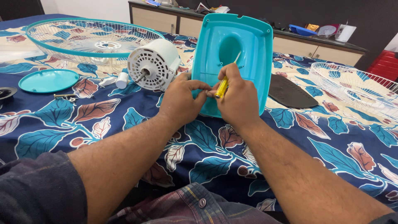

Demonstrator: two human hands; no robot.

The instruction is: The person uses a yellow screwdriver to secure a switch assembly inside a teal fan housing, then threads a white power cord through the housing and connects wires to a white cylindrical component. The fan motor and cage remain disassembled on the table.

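Midway through disassembly: right hand (239, 97) gripping yellow-handled screwdriver (222, 86) inside upright teal plastic fan base (248, 45); left hand (181, 101) fingers pinched on its edge; white motor (154, 63) already detached.

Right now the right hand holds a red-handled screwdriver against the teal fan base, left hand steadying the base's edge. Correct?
Not quite: the screwdriver has a yellow handle, not red, as the head view shows. The right hand holds it against the teal fan base; the left hand steadies the base's edge.
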